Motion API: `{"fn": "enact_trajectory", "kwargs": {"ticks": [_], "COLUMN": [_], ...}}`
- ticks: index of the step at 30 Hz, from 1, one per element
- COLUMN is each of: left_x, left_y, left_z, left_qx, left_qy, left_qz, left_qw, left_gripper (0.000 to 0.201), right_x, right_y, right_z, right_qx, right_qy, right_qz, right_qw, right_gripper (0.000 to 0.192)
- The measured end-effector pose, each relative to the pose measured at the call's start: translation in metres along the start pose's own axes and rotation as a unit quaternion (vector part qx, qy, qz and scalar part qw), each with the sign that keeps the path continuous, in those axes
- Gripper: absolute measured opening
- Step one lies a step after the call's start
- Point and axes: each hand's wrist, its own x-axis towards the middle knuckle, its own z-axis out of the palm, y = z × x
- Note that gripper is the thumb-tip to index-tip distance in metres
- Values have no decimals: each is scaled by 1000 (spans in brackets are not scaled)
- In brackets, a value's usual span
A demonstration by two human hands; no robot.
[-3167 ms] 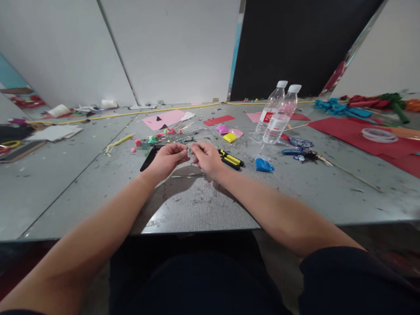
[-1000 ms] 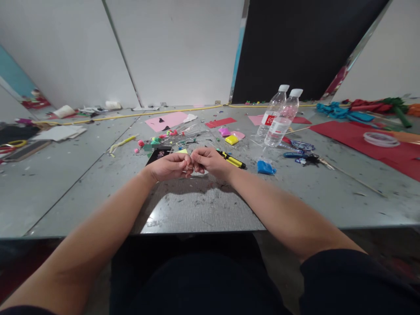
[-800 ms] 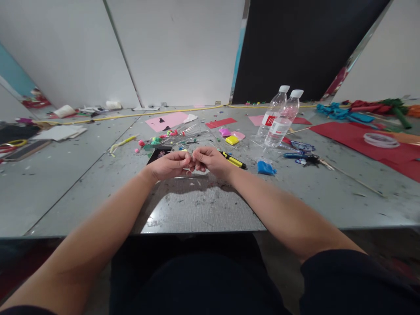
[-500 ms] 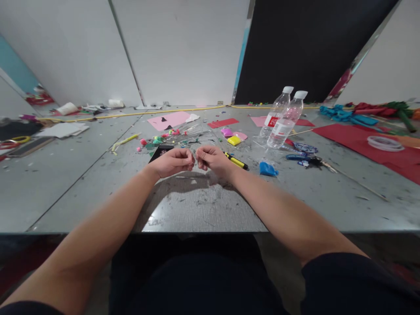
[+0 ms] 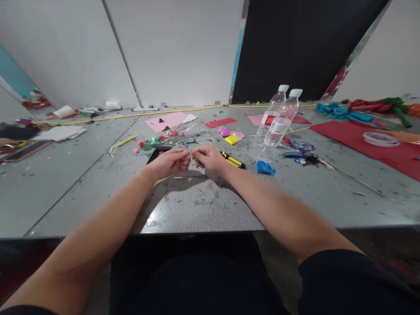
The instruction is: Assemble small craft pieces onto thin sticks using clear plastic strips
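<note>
In the head view, the left hand [image 5: 169, 164] and right hand [image 5: 210, 159] have their fingers [image 5: 184, 153] drawn in narrow, tips nearly meeting; anything between them is too small to tell. Closest to those fingers are a black flat piece [image 5: 156, 153], partly hidden behind the left hand, and a yellow-and-black tool [image 5: 234, 160] just right of the right hand. A clear strip [image 5: 190, 176] lies on the near side. Beyond the fingers sit colored pom-poms [image 5: 155, 141], a pink sheet [image 5: 167, 120] and a yellow packet [image 5: 231, 140]; a blue packet [image 5: 265, 167] lies to their right, with two bottles [image 5: 282, 120] farther out. The gray surface [image 5: 203, 210] under the fingers is scuffed and flecked. Farthest from them, a yellow cord [image 5: 177, 110] runs before white panels [image 5: 180, 48] and a black panel [image 5: 305, 48].
</note>
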Motion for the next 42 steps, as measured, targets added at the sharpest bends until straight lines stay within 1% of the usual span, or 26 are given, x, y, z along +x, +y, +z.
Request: {"fn": "enact_trajectory", "kwargs": {"ticks": [3, 7, 10, 14, 17, 21, 23, 25, 26, 28, 30, 32, 34, 37, 39, 42], "left_x": [1, 2, 3, 6, 7, 7, 7, 7, 8, 9, 10, 11, 12, 12, 11, 10], "left_y": [-1, -2, -3, -5, -6, -5, -4, -2, -2, -2, -3, -5, -6, -6, -5, -3], "left_z": [-2, -4, -4, -9, -14, -17, -16, -15, -14, -12, -11, -11, -11, -11, -10, -8], "left_qx": [13, 49, 88, 131, 154, 176, 204, 265, 310, 405, 475, 507, 518, 520, 521, 520], "left_qy": [14, 38, 52, 40, 39, 31, 43, 72, 88, 114, 134, 150, 156, 153, 149, 142], "left_qz": [1, 5, 8, 14, 24, 18, 19, 27, 34, 65, 105, 135, 150, 165, 158, 125], "left_qw": [1000, 998, 995, 990, 987, 984, 978, 961, 946, 905, 863, 838, 828, 824, 825, 833], "left_gripper": [24, 27, 31, 32, 30, 26, 26, 25, 24, 21, 18, 15, 14, 11, 8, 4], "right_x": [-1, -5, -7, -8, -8, -7, -7, -6, -6, -6, -6, -6, -6, -5, -4, -4], "right_y": [-2, -5, -7, -8, -9, -9, -9, -7, -6, -5, -3, -3, -3, -4, -5, -5], "right_z": [0, -2, -2, -1, -1, -2, -2, -2, -2, -2, -1, 0, 1, 3, 3, 4], "right_qx": [-42, -124, -171, -194, -213, -227, -230, -240, -247, -260, -265, -259, -252, -253, -257, -255], "right_qy": [12, 24, 22, 7, 13, 24, 26, 28, 28, 24, 20, 20, 23, 36, 49, 60], "right_qz": [-16, -40, -72, -112, -109, -98, -103, -102, -99, -89, -77, -63, -54, -54, -52, -35], "right_qw": [999, 991, 982, 974, 971, 969, 967, 965, 964, 961, 961, 964, 966, 965, 964, 964], "right_gripper": [53, 50, 41, 27, 23, 22, 21, 21, 21, 19, 17, 14, 13, 12, 13, 13]}}
